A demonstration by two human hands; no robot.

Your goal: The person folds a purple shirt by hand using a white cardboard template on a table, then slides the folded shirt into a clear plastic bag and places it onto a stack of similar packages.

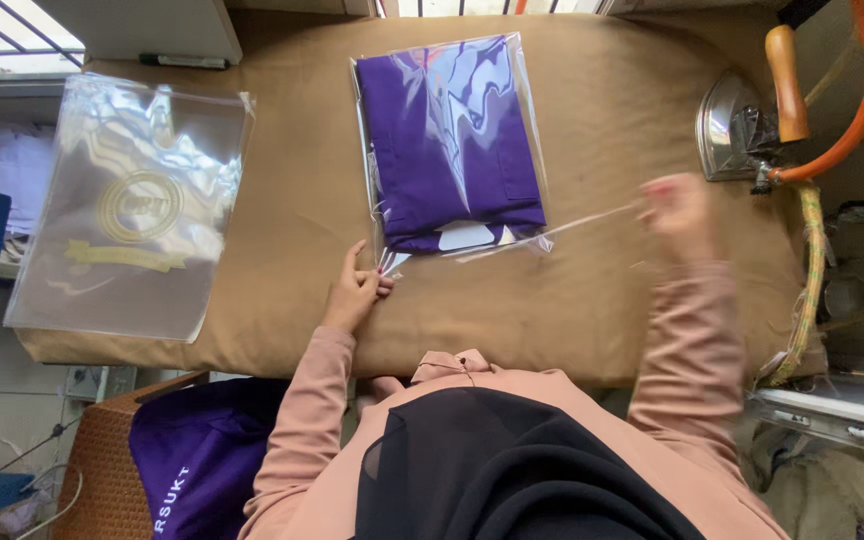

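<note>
A folded purple garment inside a clear plastic bag (452,140) lies on the brown padded table (602,300). My left hand (357,288) presses the bag's near left corner down with its fingertips. My right hand (674,208), blurred, is out to the right and pinches a thin clear strip (582,222) that stretches from the bag's open flap. Both arms wear pink sleeves.
A stack of empty clear bags with a gold emblem (132,210) lies at the table's left end. A steam iron (742,125) with a wooden handle and an orange hose (857,110) sits at the right. A wicker basket (102,470) with purple cloth (202,450) stands below left.
</note>
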